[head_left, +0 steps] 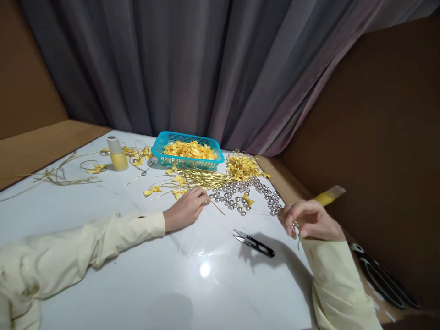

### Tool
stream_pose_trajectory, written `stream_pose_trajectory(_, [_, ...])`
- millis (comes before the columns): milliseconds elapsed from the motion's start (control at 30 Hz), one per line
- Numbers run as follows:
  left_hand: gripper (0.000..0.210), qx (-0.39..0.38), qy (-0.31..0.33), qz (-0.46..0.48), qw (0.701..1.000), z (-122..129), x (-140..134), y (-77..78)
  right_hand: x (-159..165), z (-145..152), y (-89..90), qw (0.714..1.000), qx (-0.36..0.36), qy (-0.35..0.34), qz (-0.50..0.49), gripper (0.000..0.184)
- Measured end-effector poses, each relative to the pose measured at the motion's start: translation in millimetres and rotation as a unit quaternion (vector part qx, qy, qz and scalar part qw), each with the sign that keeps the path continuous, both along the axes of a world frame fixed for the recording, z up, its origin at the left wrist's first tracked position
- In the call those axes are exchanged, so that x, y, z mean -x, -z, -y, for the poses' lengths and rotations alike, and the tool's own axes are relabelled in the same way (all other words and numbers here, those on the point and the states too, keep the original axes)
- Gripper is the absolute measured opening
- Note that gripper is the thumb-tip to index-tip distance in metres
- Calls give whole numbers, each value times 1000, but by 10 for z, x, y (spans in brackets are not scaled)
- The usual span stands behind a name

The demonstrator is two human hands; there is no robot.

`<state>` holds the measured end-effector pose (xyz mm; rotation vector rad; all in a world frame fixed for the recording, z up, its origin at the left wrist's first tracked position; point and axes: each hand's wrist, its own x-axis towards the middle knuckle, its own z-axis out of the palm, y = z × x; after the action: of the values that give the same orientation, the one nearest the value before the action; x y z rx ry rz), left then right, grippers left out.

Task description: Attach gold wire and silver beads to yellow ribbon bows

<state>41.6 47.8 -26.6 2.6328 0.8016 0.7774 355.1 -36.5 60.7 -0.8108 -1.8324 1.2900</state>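
My left hand [185, 208] rests on the white tabletop, fingers pinched together, with a short gold cord [217, 207] sticking out at the fingertips. My right hand [314, 222] is raised at the table's right edge, thumb and fingers closed around a small silver bead [295, 225]; a gold cord end hangs beneath it. Behind this hand a yellow tube-like bottle [328, 196] slants up; whether the hand holds it I cannot tell. Silver beads [228, 195] lie scattered between the hands, with a yellow bow [247, 200] among them. Black thread snips [256, 244] lie nearer to me.
At the back stands a blue basket [163, 158] of yellow bows. Cut gold cords [202, 178] and a yellow bow pile [242, 166] are in front. Left of them are a yellow-and-white bottle [118, 156] and loose cords [65, 176]. Large black scissors [381, 279] lie at right.
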Motion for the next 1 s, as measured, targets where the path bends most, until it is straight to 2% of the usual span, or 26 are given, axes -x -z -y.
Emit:
stream_pose_trajectory(267, [28,-16,1,-13,1000,11,3,-7,49,-8,-89,999,28,-34,15,26])
stream_pose_trajectory(400, [28,-23,2,-22,999,12,9,1,46,-27,-65,994,48,-91,23,53])
stream_pose_trajectory(467, [28,-25,2,-27,999,11,9,4,58,-37,-50,993,50,-107,16,58])
stream_pose_trajectory(567, [27,-30,2,-33,999,10,7,7,98,-50,-51,994,49,-96,27,44])
stream_pose_trajectory(700, [26,-41,1,-39,998,15,4,9,155,-73,-78,994,63,-81,40,15])
stream_pose_trajectory(900, [26,-49,1,-43,998,19,2,6,175,-88,-60,996,69,-42,28,18])
stream_pose_trajectory(1000, [26,-53,2,-42,998,17,3,7,144,-82,-37,998,49,-13,26,21])
